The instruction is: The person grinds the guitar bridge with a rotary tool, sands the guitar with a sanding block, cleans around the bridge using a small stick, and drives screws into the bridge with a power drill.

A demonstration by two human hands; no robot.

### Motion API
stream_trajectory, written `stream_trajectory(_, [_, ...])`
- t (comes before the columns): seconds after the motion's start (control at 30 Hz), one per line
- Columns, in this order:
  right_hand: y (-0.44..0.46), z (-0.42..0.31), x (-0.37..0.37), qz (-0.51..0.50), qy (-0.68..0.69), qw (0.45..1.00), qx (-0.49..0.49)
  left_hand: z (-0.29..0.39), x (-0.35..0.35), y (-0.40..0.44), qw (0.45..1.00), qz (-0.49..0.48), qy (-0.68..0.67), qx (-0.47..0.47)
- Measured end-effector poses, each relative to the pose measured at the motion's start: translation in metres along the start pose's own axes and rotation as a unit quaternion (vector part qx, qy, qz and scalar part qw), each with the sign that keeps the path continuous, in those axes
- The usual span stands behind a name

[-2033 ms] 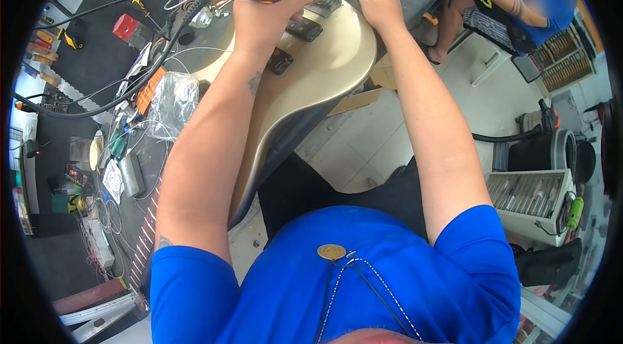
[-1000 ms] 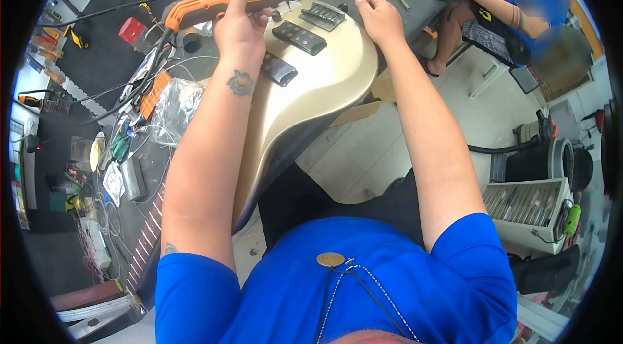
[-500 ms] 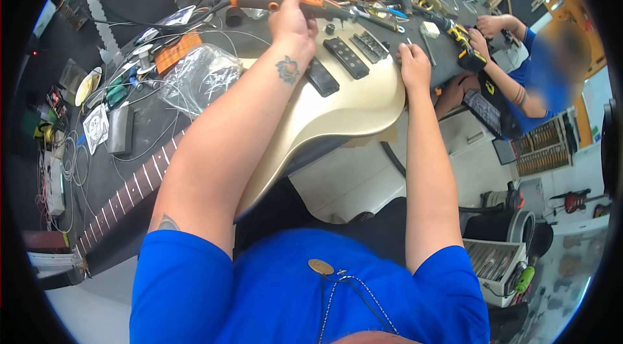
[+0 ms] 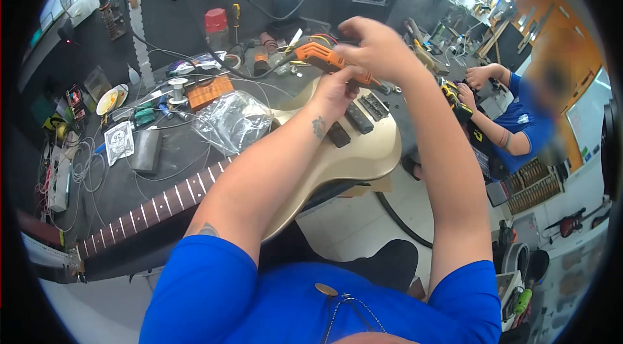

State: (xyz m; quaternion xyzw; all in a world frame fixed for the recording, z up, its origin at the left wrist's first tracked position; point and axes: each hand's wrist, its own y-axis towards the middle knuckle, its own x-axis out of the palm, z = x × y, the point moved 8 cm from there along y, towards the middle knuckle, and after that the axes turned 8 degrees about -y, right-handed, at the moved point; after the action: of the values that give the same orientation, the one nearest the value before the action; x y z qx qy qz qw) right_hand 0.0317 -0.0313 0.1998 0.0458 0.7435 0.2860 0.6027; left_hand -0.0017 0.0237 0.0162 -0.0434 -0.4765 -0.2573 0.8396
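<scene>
An orange and grey corded rotary tool (image 4: 318,57) is in my left hand (image 4: 337,92), whose fingers are wrapped round it above the guitar. My right hand (image 4: 375,52) is raised over the tool's front end, slightly blurred, with fingers apart and nothing visible in them. Beneath my hands lies a pale gold guitar body (image 4: 350,156) with two black pickups, one of them the middle pickup (image 4: 359,118). Its bridge (image 4: 374,106) sits near the far right edge. The fretted neck (image 4: 156,208) runs down to the left under my left arm.
Clear plastic wrap (image 4: 233,122), an orange block (image 4: 209,92), a grey block (image 4: 148,151) and loose wires lie on the bench left of the guitar. A red-capped jar (image 4: 216,27) stands farther back. Another person (image 4: 519,125) sits at the right, hands near a yellow-black drill (image 4: 456,101).
My right hand has left the guitar's right edge and come up over the tool; its fingers have spread. The view has tilted up, showing more of the back bench. My left hand keeps the tool.
</scene>
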Motion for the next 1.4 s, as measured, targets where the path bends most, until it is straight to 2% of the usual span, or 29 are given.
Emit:
stream_trajectory(0.07, [0.011, -0.027, 0.026, -0.043, -0.028, 0.998, -0.020, -0.002, -0.003, 0.012, 0.998, -0.040, -0.025, 0.036])
stream_trajectory(0.13, [0.021, -0.040, 0.045, -0.087, -0.057, 0.995, -0.009, -0.004, -0.002, 0.017, 0.999, -0.009, -0.010, 0.038])
stream_trajectory(0.17, [0.025, -0.045, 0.055, -0.109, -0.072, 0.991, -0.006, -0.009, -0.005, 0.018, 0.998, -0.001, -0.055, 0.029])
stream_trajectory(0.27, [0.023, -0.049, 0.063, -0.095, -0.032, 0.995, 0.017, 0.001, -0.008, 0.006, 0.997, 0.025, -0.062, 0.030])
stream_trajectory(0.33, [0.022, -0.054, 0.068, -0.082, -0.043, 0.996, -0.009, -0.003, -0.007, 0.003, 0.997, 0.028, -0.067, 0.000])
stream_trajectory(0.37, [0.020, -0.051, 0.067, -0.077, -0.052, 0.996, -0.016, -0.003, -0.005, 0.003, 0.998, 0.044, -0.052, 0.007])
stream_trajectory(0.47, [0.018, -0.053, 0.061, -0.061, -0.057, 0.996, -0.027, -0.005, -0.010, 0.011, 0.999, 0.013, 0.006, 0.042])
stream_trajectory(0.6, [0.018, -0.058, 0.060, -0.059, -0.044, 0.997, -0.028, 0.000, -0.008, 0.000, 0.993, 0.091, 0.052, 0.061])
stream_trajectory(0.7, [0.016, -0.060, 0.062, -0.109, -0.068, 0.991, -0.034, -0.003, -0.005, -0.002, 0.993, 0.081, -0.022, 0.079])
stream_trajectory(0.8, [0.013, -0.050, 0.057, -0.121, -0.010, 0.992, -0.018, -0.004, -0.003, 0.006, 0.999, -0.010, 0.004, 0.035])
stream_trajectory(0.9, [0.012, -0.041, 0.049, -0.140, -0.070, 0.988, 0.006, -0.004, 0.007, 0.005, 0.998, 0.001, -0.061, 0.020])
stream_trajectory(1.0, [-0.001, -0.041, 0.035, -0.122, -0.003, 0.992, 0.008, -0.002, 0.023, -0.001, 0.988, -0.085, -0.130, 0.011])
stream_trajectory(1.07, [-0.013, -0.026, 0.015, -0.075, 0.103, 0.990, 0.051, 0.000, 0.024, 0.003, 0.979, -0.190, -0.076, -0.007])
stream_trajectory(1.1, [-0.018, -0.019, -0.004, -0.038, 0.108, 0.992, 0.044, 0.003, 0.030, -0.004, 0.969, -0.243, -0.051, -0.018])
stream_trajectory(1.2, [-0.037, 0.029, -0.045, 0.020, 0.134, 0.983, 0.125, 0.020, 0.056, -0.031, 0.970, -0.232, -0.072, -0.025])
stream_trajectory(1.23, [-0.041, 0.047, -0.051, 0.021, 0.088, 0.990, 0.107, 0.019, 0.055, -0.031, 0.971, -0.219, -0.082, -0.044])
stream_trajectory(1.33, [-0.065, 0.041, -0.053, -0.063, 0.033, 0.995, 0.067, 0.014, 0.055, -0.027, 0.968, -0.231, -0.079, -0.053])
stream_trajectory(1.4, [-0.082, 0.040, -0.046, -0.021, 0.017, 0.998, 0.058, 0.013, 0.054, -0.025, 0.969, -0.229, -0.078, -0.056])
